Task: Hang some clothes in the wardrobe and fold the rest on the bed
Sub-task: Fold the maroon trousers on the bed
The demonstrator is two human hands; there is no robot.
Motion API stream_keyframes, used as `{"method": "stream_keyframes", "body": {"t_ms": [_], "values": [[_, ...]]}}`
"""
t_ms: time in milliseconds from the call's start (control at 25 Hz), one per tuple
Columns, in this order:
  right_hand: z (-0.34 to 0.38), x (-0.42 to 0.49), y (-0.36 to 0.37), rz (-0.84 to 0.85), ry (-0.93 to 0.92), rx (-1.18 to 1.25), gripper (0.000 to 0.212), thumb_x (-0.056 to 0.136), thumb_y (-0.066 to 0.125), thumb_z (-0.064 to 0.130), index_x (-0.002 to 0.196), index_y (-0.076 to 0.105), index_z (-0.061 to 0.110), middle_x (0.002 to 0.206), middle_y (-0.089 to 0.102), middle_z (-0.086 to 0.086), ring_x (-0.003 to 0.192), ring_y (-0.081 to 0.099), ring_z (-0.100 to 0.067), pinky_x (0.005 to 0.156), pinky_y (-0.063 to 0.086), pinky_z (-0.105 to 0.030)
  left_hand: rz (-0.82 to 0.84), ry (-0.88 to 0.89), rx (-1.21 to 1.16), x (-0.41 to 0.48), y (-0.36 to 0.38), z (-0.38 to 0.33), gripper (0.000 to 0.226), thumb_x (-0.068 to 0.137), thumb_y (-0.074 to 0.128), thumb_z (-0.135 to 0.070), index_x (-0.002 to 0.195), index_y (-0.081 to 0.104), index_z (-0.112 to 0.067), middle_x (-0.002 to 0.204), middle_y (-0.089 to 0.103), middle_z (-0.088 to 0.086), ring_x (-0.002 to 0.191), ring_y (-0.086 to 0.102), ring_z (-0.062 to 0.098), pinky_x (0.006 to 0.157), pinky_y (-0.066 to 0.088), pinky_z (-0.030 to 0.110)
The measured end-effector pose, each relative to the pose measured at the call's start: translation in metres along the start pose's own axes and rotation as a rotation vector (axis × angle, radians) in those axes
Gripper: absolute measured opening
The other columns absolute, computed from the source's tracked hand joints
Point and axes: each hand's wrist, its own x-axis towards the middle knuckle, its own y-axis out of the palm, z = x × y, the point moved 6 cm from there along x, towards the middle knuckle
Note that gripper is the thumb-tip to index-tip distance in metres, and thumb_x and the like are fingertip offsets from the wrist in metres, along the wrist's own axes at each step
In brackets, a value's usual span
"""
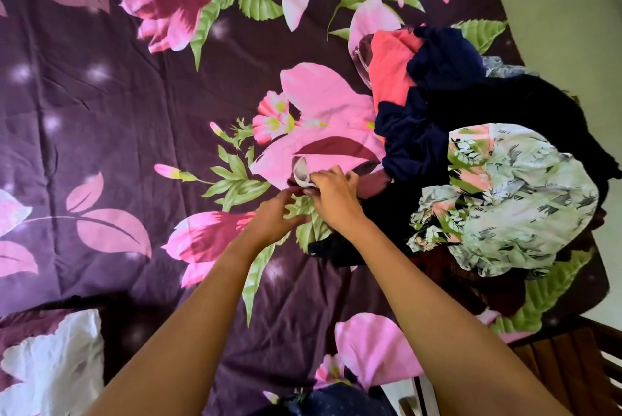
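Note:
A heap of clothes lies on the right side of the bed: a pale floral garment (511,200), navy cloth (417,143), a coral piece (390,69) and dark items. At the heap's left edge a small maroon garment with a grey-white lining (300,173) sticks out. My right hand (331,195) grips this piece with curled fingers. My left hand (272,219) is just below it, fingers bent toward the same cloth; whether it holds the cloth is unclear.
The bed carries a purple sheet with big pink flowers and green leaves (134,113). A pillow with a white patch (50,365) lies bottom left. A wooden bed frame (579,358) shows bottom right, pale floor (572,12) beyond.

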Motion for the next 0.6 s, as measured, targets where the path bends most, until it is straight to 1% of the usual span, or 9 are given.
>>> {"method": "stream_keyframes", "body": {"t_ms": [80, 160, 200, 240, 280, 400, 480, 520, 600], "values": [[0.020, 0.005, -0.037, -0.057, -0.075, 0.094, 0.019, 0.093, 0.056, 0.026, 0.101, 0.064, 0.010, 0.106, 0.064, -0.001, 0.111, 0.044, -0.023, 0.081, 0.015, -0.032, -0.087, 0.070, -0.123, -0.004, -0.015, -0.024, 0.055, 0.083, 0.070, -0.022, 0.130, 0.047, -0.006, 0.126, 0.058, 0.009, 0.112, 0.058, 0.025, 0.091, 0.046, 0.029], [0.037, 0.004, -0.073, -0.127, -0.153, 0.171, 0.019, 0.091, 0.060, 0.026, 0.098, 0.066, 0.009, 0.100, 0.066, -0.004, 0.106, 0.047, -0.023, 0.076, 0.014, -0.029, -0.175, 0.097, -0.287, -0.013, -0.031, -0.046, 0.037, 0.085, 0.067, -0.009, 0.118, 0.054, -0.001, 0.117, 0.062, 0.012, 0.105, 0.063, 0.019, 0.086, 0.050, 0.028], [0.046, 0.002, -0.088, -0.159, -0.205, 0.202, 0.019, 0.089, 0.062, 0.025, 0.096, 0.068, 0.008, 0.096, 0.066, -0.006, 0.103, 0.049, -0.024, 0.076, 0.014, -0.029, -0.207, 0.120, -0.367, -0.020, -0.038, -0.058, 0.026, 0.086, 0.063, 0.000, 0.111, 0.055, -0.002, 0.110, 0.062, 0.011, 0.098, 0.064, 0.007, 0.080, 0.050, 0.022], [0.056, -0.003, -0.101, -0.187, -0.261, 0.227, 0.018, 0.087, 0.065, 0.024, 0.092, 0.069, 0.008, 0.091, 0.066, -0.008, 0.098, 0.052, -0.026, 0.075, 0.016, -0.029, -0.241, 0.164, -0.412, -0.029, -0.045, -0.071, 0.025, 0.087, 0.058, 0.007, 0.108, 0.053, -0.006, 0.105, 0.060, 0.008, 0.087, 0.063, -0.007, 0.073, 0.048, 0.013], [0.065, -0.009, -0.112, -0.213, -0.315, 0.260, 0.017, 0.084, 0.066, 0.023, 0.088, 0.069, 0.007, 0.085, 0.067, -0.009, 0.092, 0.054, -0.027, 0.076, 0.019, -0.031, -0.277, 0.209, -0.438, -0.037, -0.052, -0.084, 0.027, 0.088, 0.053, 0.011, 0.109, 0.051, -0.006, 0.102, 0.059, 0.006, 0.080, 0.060, -0.013, 0.070, 0.046, 0.008], [0.089, -0.034, -0.148, -0.340, -0.407, 0.391, 0.020, 0.074, 0.069, 0.022, 0.084, 0.072, 0.005, 0.076, 0.068, -0.010, 0.077, 0.057, -0.029, 0.075, 0.040, -0.045, -0.357, 0.314, -0.613, -0.070, -0.070, -0.118, 0.025, 0.092, 0.042, 0.015, 0.114, 0.050, 0.007, 0.098, 0.060, 0.010, 0.073, 0.062, -0.007, 0.069, 0.050, 0.011], [0.094, -0.048, -0.177, -0.461, -0.426, 0.513, 0.029, 0.073, 0.072, 0.023, 0.095, 0.072, 0.005, 0.088, 0.071, -0.009, 0.085, 0.060, -0.030, 0.078, 0.047, -0.047, -0.392, 0.324, -0.773, -0.094, -0.086, -0.133, 0.028, 0.095, 0.035, 0.013, 0.109, 0.055, -0.002, 0.086, 0.063, 0.006, 0.066, 0.067, 0.002, 0.061, 0.053, 0.017], [0.092, -0.052, -0.187, -0.442, -0.415, 0.582, 0.038, 0.074, 0.074, 0.024, 0.106, 0.069, 0.006, 0.100, 0.070, -0.008, 0.093, 0.061, -0.027, 0.084, 0.048, -0.041, -0.438, 0.326, -0.814, -0.106, -0.098, -0.138, 0.030, 0.095, 0.034, 0.011, 0.105, 0.059, -0.004, 0.082, 0.066, 0.004, 0.064, 0.068, 0.007, 0.059, 0.055, 0.022], [0.078, -0.053, -0.187, -0.211, -0.324, 0.647, 0.058, 0.076, 0.078, 0.022, 0.128, 0.055, 0.010, 0.117, 0.062, 0.000, 0.107, 0.056, -0.013, 0.089, 0.043, -0.018, -0.535, 0.328, -0.892, -0.127, -0.121, -0.144, 0.025, 0.093, 0.039, 0.009, 0.093, 0.063, 0.000, 0.070, 0.071, 0.002, 0.061, 0.069, 0.013, 0.057, 0.056, 0.028]]}}
